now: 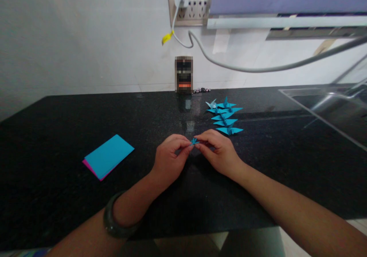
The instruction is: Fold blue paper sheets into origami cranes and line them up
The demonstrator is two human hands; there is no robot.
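A small folded blue paper [194, 141] is pinched between both hands above the dark countertop. My left hand [174, 152] grips its left side with thumb and fingertips. On its right side, the thumb and fingers of my right hand [219, 150] are closed on it. Several folded blue paper cranes [229, 130] lie in a cluster just beyond my right hand, with a paler one [212, 104] at the back left of the group. To the left rests a stack of blue paper sheets [109, 155] with a pink edge showing beneath.
A phone-like object [184, 74], pixelated, leans on the wall, with a beaded strand [202, 90] beside it. From the wall socket [193, 10] a grey cable [252, 70] droops rightward. A sink [338, 112] is at the right edge of the black countertop [57, 203].
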